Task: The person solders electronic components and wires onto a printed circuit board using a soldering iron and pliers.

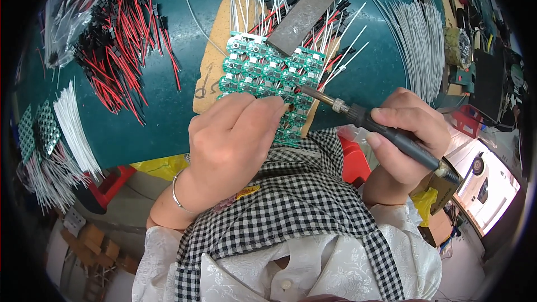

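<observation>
A panel of small green circuit boards (251, 66) lies on a tan board (211, 72) at the table's near edge. White wires (246, 0) and red-black leads run from its far side. A flat metal bar (313, 8) rests across the panel's far part. My right hand (411, 128) grips a black-handled soldering iron (391, 134), its tip over the panel's right half. Closed in a pinch, my left hand (232, 128) is over the near-left part of the panel. What its fingertips hold is too small to make out.
Red-black connector leads (120, 45) lie at the far left beside a clear plastic bag (72, 5). Bundles of white wires (75, 128) and more green boards (47, 126) sit at the left edge. Grey-white wires (414, 45) are at the right, with a lit screen (489, 187) lower down.
</observation>
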